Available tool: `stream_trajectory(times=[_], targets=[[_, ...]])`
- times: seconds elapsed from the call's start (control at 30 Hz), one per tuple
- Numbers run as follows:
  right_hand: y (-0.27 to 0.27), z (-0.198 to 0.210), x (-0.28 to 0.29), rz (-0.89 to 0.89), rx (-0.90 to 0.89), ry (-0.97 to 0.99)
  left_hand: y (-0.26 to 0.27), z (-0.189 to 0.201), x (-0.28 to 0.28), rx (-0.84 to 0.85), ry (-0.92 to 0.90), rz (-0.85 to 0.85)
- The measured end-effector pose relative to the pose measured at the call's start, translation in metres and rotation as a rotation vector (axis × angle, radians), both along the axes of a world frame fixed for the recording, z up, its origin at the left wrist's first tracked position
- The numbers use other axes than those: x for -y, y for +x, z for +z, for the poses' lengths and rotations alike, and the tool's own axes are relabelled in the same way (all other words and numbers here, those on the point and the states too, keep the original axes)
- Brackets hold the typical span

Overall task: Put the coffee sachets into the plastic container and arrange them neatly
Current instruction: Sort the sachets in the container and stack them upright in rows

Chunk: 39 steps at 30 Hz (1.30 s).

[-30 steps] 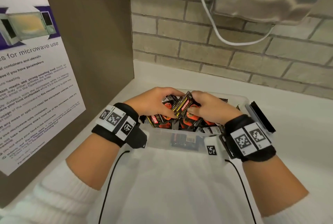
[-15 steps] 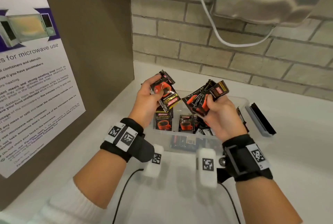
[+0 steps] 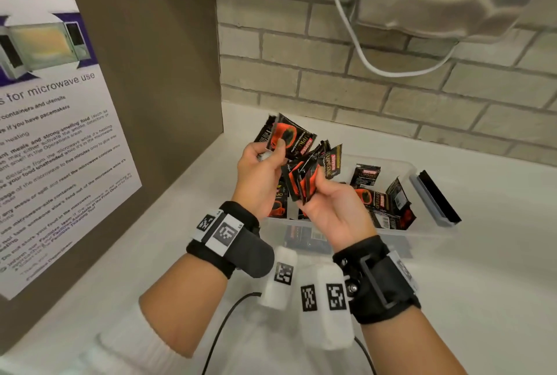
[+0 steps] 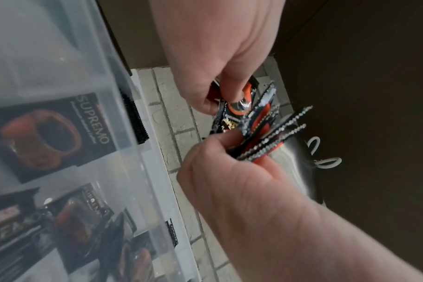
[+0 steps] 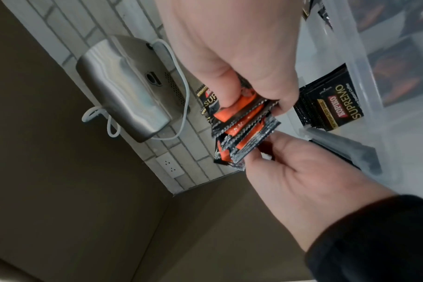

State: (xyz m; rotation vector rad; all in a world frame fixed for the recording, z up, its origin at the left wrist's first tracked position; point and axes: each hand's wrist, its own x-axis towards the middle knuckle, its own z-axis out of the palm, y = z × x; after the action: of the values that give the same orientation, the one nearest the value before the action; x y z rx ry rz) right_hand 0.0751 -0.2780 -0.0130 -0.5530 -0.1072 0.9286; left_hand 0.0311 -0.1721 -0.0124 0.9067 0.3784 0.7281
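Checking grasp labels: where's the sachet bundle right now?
Head view, centre: the bundle is gripped in the right hand, above the container, beside the left hand.

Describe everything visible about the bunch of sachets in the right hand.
The bunch is several small black sachets printed with orange-red and a gold-lettered "SUPREMO" label. They look like glossy foil with serrated, crimped edges. They are fanned out unevenly, not squared up, and stand roughly upright above the clear container. The right hand pinches their lower ends between thumb and fingers. The left hand, holding its own sachets, is close beside them. Exact count cannot be told.
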Motion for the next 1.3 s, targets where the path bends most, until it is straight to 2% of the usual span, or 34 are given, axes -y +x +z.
stream_trajectory(times=[0.13, 0.3, 0.47, 0.53, 0.6, 0.67, 0.77, 0.9, 0.97, 1.03, 1.1, 1.17, 1.23, 1.3], targets=[[0.010, 0.004, -0.001, -0.053, 0.000, 0.014, -0.003, -0.008, 0.006, -0.119, 0.174, -0.160], [0.026, 0.009, 0.004, -0.080, 0.126, -0.040, -0.010, -0.014, 0.009, -0.307, 0.513, -0.145], [0.031, 0.008, 0.005, -0.131, 0.183, -0.149, -0.011, -0.004, 0.010, -0.401, 0.684, -0.165], [0.030, 0.009, 0.007, -0.145, 0.236, -0.195, -0.009, -0.003, 0.006, -0.439, 0.644, -0.197], [0.030, 0.008, 0.010, -0.152, 0.270, -0.214, -0.008, -0.001, 0.003, -0.416, 0.544, -0.229], [0.031, 0.008, 0.013, -0.141, 0.273, -0.221, -0.007, -0.002, 0.001, -0.398, 0.518, -0.269], [0.031, 0.009, 0.015, -0.098, 0.287, -0.244, -0.008, -0.003, -0.003, -0.469, 0.575, -0.273], [0.032, 0.010, 0.014, -0.101, 0.321, -0.295, -0.010, -0.004, -0.007, -0.520, 0.863, -0.351], [0.033, 0.008, 0.013, -0.131, 0.346, -0.324, -0.011, -0.002, -0.010, -0.560, 0.903, -0.379], [0.035, 0.006, 0.011, -0.201, 0.384, -0.367, -0.013, 0.003, -0.009, -0.546, 0.864, -0.408], [0.038, 0.005, 0.011, -0.289, 0.410, -0.401, -0.012, 0.005, -0.010, -0.514, 0.803, -0.359], [0.041, 0.003, 0.013, -0.345, 0.394, -0.413, -0.014, 0.005, -0.013, -0.463, 0.778, -0.231], [0.044, -0.001, 0.017, -0.328, 0.303, -0.389, -0.014, 0.004, -0.019, -0.398, 0.738, -0.118], [0.044, -0.007, 0.021, -0.231, 0.196, -0.296, -0.013, 0.000, -0.023, -0.300, 0.643, -0.044]])
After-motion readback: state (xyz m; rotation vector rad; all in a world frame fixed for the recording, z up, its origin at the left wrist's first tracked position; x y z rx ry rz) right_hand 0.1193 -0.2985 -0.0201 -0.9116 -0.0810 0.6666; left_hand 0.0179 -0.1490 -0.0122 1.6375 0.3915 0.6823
